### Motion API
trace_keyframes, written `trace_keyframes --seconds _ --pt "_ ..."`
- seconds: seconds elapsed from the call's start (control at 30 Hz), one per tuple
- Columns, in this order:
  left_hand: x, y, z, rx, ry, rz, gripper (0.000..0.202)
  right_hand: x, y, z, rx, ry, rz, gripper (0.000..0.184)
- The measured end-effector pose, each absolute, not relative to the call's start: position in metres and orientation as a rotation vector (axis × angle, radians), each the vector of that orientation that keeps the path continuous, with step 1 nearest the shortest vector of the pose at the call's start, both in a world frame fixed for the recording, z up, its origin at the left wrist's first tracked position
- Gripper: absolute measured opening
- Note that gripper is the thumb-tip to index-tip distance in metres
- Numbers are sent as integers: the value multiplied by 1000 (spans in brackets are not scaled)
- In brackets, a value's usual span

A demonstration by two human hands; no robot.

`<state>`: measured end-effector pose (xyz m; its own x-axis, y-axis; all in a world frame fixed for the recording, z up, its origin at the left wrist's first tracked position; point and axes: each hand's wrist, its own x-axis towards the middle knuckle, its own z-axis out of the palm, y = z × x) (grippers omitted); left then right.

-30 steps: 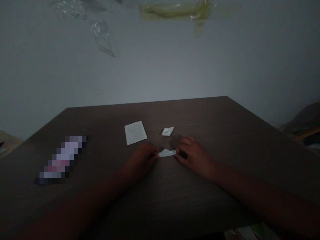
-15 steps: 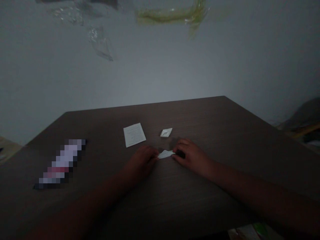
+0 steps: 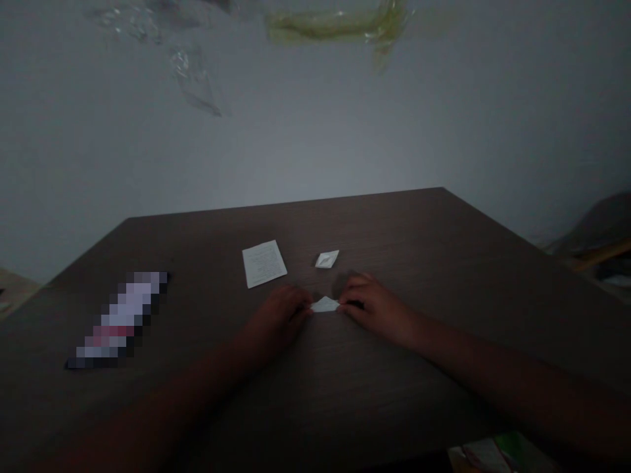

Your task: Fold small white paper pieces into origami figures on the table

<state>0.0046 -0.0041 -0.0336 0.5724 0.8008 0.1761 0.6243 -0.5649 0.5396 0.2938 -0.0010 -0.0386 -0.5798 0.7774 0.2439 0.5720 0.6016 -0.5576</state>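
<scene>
Between my hands is a small folded paper boat (image 3: 325,305), white, with a low peak in the middle. My left hand (image 3: 284,311) pinches its left end between thumb and fingers. At the right end, my right hand (image 3: 365,301) has the other tip in a pinch. Just beyond them on the table lies another small folded paper boat (image 3: 327,260), lozenge-shaped with pointed ends. A square sheet of folded paper (image 3: 264,264) with small print lies farther left, beyond my left hand.
The brown wooden table (image 3: 384,230) stands near a grey wall (image 3: 325,131) with yellowish tape (image 3: 325,27). At the left lies a long, blurred-out object (image 3: 121,318). Below the near edge some coloured packaging (image 3: 493,453) shows.
The held paper's lower edge is now straighter and level, and my right fingertips have come slightly closer to my left ones. The other papers stay put; the view has shifted a little.
</scene>
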Motion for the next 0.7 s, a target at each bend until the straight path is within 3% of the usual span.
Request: trace_keyframes --seconds 0.23,0.7 --pt "5 -7 -33 2398 1139 575 15 290 -3 -34 -1044 -2407 550 24" --pt "5 -6 -37 2527 1156 532 22 289 -1 -35 -1153 -2441 523 23"
